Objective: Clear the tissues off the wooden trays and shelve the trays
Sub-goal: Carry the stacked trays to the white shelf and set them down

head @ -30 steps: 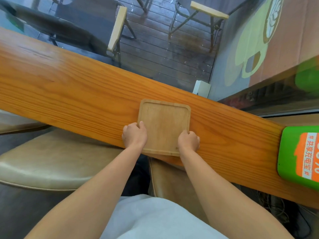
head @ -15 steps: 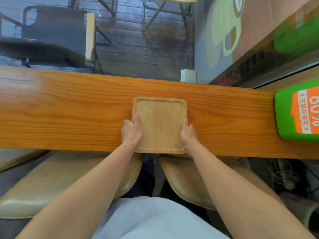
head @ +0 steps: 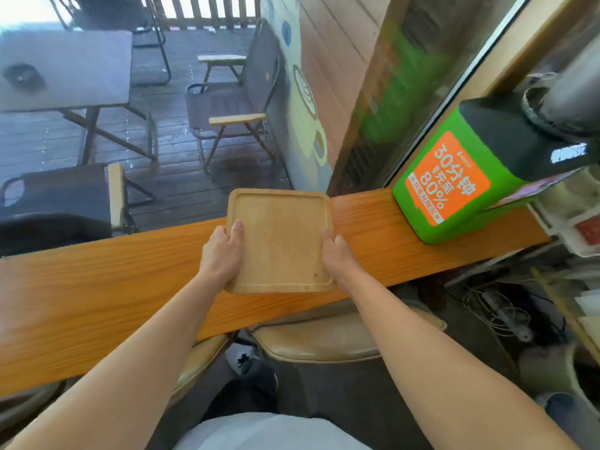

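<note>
A square wooden tray (head: 281,238) with a raised rim is held above the long orange-brown wooden counter (head: 97,287), its far edge tipped up past the counter's far edge. My left hand (head: 224,251) grips the tray's left side, thumb on top. My right hand (head: 337,254) grips its right side. Nothing lies in the tray, and no tissue is in view.
A green and orange power-bank kiosk (head: 454,183) stands on the counter's right end. Tan padded stools (head: 328,342) sit under the counter. Cables and clutter (head: 496,310) fill the right side. Behind the glass are a deck table (head: 65,69) and folding chairs (head: 233,108).
Both hands have lifted the tray off the counter and raised it. My view has swung up and to the right, bringing the kiosk and the right-hand clutter into view.
</note>
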Tool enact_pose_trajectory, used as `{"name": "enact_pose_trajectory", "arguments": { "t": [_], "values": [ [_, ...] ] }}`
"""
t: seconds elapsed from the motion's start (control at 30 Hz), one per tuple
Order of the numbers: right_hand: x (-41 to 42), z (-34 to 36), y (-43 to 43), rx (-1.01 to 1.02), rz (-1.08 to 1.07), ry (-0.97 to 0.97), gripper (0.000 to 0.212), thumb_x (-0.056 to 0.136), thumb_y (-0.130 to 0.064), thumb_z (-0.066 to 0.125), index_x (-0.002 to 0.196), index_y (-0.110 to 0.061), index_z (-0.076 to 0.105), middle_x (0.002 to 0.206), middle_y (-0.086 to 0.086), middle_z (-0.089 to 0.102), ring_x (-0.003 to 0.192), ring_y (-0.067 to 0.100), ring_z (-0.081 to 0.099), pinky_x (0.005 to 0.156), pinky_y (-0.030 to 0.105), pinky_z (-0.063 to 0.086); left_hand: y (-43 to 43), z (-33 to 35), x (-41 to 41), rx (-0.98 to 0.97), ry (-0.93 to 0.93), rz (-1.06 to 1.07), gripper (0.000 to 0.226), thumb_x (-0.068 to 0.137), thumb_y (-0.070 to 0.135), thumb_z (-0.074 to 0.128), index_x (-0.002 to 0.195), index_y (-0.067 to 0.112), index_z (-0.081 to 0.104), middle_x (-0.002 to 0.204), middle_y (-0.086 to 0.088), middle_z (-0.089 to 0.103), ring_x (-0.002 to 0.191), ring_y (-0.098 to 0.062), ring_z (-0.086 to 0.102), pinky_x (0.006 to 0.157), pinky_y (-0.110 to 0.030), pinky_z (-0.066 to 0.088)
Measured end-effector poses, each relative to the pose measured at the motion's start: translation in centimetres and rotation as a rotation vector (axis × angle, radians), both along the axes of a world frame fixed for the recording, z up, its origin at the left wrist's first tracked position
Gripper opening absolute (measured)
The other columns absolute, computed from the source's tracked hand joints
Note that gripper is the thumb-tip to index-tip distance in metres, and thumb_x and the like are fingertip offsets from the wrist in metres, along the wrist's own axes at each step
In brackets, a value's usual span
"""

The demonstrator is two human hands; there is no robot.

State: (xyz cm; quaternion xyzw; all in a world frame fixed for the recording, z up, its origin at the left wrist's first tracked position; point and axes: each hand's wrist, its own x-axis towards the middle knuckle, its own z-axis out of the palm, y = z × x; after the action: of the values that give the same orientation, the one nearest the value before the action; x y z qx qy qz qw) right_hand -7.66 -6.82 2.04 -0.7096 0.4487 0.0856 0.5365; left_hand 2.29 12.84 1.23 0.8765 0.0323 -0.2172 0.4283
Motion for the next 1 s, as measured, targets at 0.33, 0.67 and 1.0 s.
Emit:
{"name": "enact_pose_trajectory", "arguments": {
  "t": [0.33, 0.67, 1.0],
  "values": [
    [-24.7, 7.0, -9.7, -0.156, -0.322, -0.174, 0.065, 0.095, -0.056, 0.044, 0.135, -0.004, 0.047, 0.134, 0.015, 0.057, 0.118, 0.032, 0.055, 0.100, 0.044, 0.045, -14.7, 5.8, -17.8, -0.093, -0.064, -0.349, 0.059, 0.091, 0.069, 0.035, 0.110, 0.016, 0.051, 0.090, 0.006, 0.054, 0.074, -0.011, 0.051, 0.054, -0.027, 0.033],
    [-52.4, 11.2, -15.5, -0.200, -0.869, -0.133, 0.071, 0.096, -0.060, 0.040, 0.148, -0.013, 0.033, 0.142, 0.009, 0.049, 0.123, 0.032, 0.049, 0.099, 0.046, 0.044, -31.4, 10.7, -40.9, -0.118, 0.019, -0.893, 0.071, 0.090, 0.069, 0.039, 0.130, 0.011, 0.049, 0.111, -0.005, 0.058, 0.091, -0.023, 0.056, 0.076, -0.036, 0.043],
    [-59.9, 11.0, -22.8, -0.131, -1.061, -0.156, 0.063, 0.095, -0.057, 0.042, 0.136, -0.010, 0.045, 0.121, 0.009, 0.060, 0.107, 0.031, 0.058, 0.096, 0.050, 0.049, -42.2, 10.1, -47.9, -0.082, 0.032, -1.093, 0.079, 0.085, 0.070, 0.048, 0.123, 0.002, 0.054, 0.103, -0.012, 0.063, 0.089, -0.027, 0.061, 0.069, -0.036, 0.046]
  ]
}}
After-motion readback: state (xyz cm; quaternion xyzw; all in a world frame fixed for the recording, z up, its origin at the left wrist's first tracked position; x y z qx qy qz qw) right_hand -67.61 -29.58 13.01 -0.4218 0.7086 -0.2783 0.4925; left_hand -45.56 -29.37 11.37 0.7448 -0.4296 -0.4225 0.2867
